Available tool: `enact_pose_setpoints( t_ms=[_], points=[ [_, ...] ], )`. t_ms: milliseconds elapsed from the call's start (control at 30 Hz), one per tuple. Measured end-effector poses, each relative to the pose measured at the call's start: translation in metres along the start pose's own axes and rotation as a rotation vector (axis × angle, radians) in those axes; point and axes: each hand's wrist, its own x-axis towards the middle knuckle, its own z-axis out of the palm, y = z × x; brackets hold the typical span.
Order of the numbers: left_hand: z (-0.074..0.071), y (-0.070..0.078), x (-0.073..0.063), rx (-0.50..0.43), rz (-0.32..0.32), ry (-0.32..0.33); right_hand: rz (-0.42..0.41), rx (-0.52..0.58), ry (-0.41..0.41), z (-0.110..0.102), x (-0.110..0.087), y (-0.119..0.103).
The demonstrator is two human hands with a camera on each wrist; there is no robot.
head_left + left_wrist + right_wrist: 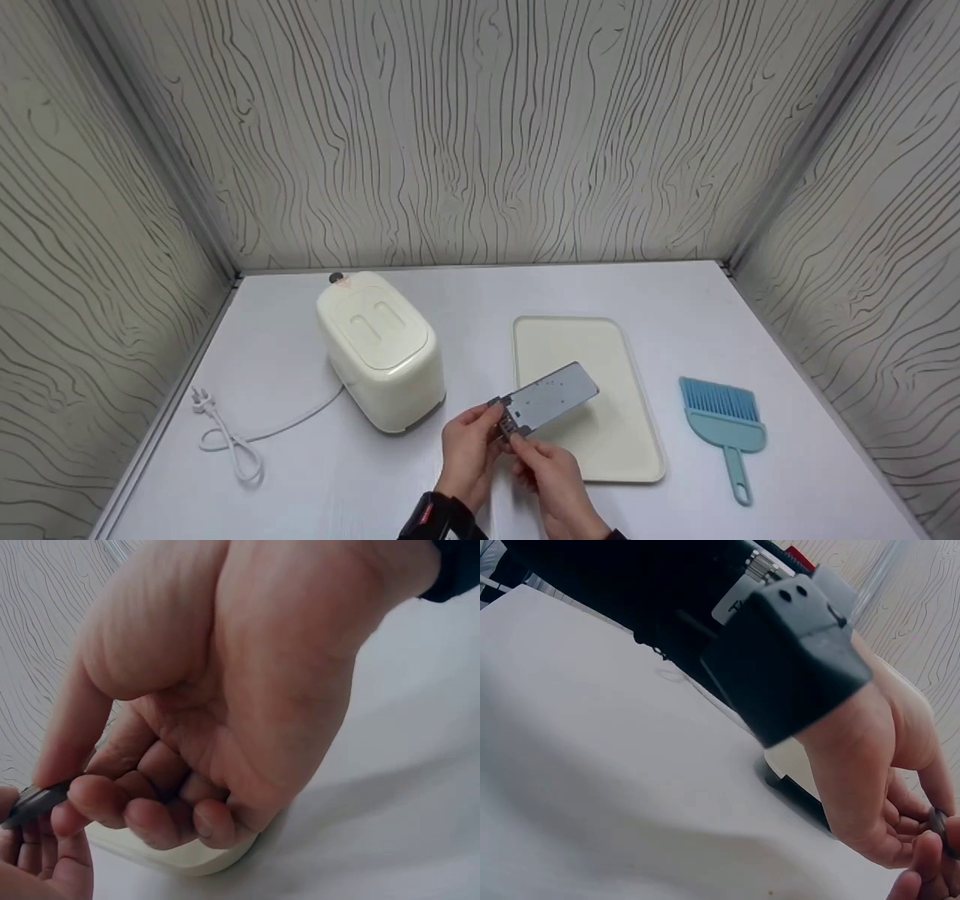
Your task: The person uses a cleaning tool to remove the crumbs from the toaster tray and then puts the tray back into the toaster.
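Both hands hold a crumb tray [551,399], a flat silvery plate with small dark specks and a dark end. My left hand [469,446] pinches that dark end on its left side, thumb on top. From the near side my right hand [553,474] pinches the same end with thumb and fingers. In the left wrist view, the dark edge of the crumb tray [41,802] lies between the fingertips of both hands. The plate slants up to the right and overlaps a cream serving tray [619,469]. A cream toaster [409,375] stands left of the hands.
The toaster's white cord [300,420] runs left to a plug [202,402]. On the right lies a blue-green brush [724,427] with its handle toward me. Wood-grain panels [465,135] wall the white table [285,330] at the back and sides.
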Motion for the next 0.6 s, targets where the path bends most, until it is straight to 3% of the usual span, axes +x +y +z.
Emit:
enact_pose_setpoints(
  t_ms=[300,600],
  points=[
    [-0.004,0.010,0.001,0.006,0.015,-0.006,0.016,-0.078,0.011,-0.020,-0.001,-0.009],
    [-0.013,0.016,0.002,-0.013,0.015,-0.018,-0.117,-0.283,0.227,-0.064,0.001,-0.032]
  ],
)
